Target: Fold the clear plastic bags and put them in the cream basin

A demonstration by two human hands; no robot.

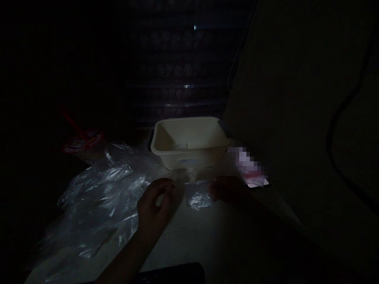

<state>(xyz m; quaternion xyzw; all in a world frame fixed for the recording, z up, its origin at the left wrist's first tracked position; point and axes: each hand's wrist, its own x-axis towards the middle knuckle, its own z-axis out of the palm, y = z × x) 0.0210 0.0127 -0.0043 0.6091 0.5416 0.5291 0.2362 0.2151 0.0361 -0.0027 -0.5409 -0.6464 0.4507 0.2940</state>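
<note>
The scene is very dark. My right hand (223,189) is closed on the edge of a small clear plastic bag (199,197), which hangs over the table and catches the light. To the left of that bag, my left hand (156,201) is bent with thumb and fingertips together in a pinch; whether anything thin is between them I cannot make out. A loose heap of clear plastic bags (115,197) spreads on the table beside my left hand. Just beyond both hands stands a cream plastic tub (189,154), its inside mostly in shadow.
A lit phone (251,169), its screen blurred out, lies right of the tub. At the left is a cup with a red patterned lid (83,142) and a red straw. A dark object (174,272) sits at the table's (183,236) near edge. A cord (331,138) hangs at right.
</note>
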